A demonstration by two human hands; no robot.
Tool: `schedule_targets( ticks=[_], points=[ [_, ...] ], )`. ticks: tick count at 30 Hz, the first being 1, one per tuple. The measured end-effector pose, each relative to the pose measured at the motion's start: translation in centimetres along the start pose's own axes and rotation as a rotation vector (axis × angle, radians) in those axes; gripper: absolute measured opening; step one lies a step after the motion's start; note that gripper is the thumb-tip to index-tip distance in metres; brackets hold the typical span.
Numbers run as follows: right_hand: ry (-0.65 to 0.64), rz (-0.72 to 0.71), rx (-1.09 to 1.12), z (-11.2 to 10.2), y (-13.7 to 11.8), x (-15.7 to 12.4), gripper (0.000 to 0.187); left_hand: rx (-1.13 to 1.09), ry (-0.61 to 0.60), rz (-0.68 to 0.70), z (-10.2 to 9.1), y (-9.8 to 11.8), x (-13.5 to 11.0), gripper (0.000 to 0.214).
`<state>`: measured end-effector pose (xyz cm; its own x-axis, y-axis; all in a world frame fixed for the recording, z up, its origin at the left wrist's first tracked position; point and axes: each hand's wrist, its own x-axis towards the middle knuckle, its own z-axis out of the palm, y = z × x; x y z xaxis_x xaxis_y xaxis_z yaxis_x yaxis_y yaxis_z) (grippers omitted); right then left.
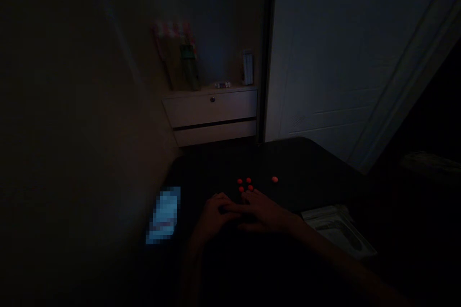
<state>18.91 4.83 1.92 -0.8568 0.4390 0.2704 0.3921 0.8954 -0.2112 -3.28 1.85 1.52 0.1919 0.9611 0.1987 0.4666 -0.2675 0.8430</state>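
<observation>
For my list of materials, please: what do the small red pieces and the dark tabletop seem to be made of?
Red pieces: possibly clay or plastic, matte-looking; rounded, without sharp highlights.
Dark tabletop: material unclear in dim light; smooth, dull-looking, no visible grain.

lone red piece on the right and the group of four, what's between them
In the head view, only dark tabletop shows between the lone red piece and the four red pieces.
</observation>
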Motion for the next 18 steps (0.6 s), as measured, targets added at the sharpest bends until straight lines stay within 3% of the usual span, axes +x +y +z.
schedule_targets(
  ticks=[18],
  points=[
    [0.007, 0.035, 0.026, 0.33, 0.19, -0.10, 0.065, -0.013, 0.003, 0.001, 0.07, 0.20, -0.08, 0.008]
  ],
)
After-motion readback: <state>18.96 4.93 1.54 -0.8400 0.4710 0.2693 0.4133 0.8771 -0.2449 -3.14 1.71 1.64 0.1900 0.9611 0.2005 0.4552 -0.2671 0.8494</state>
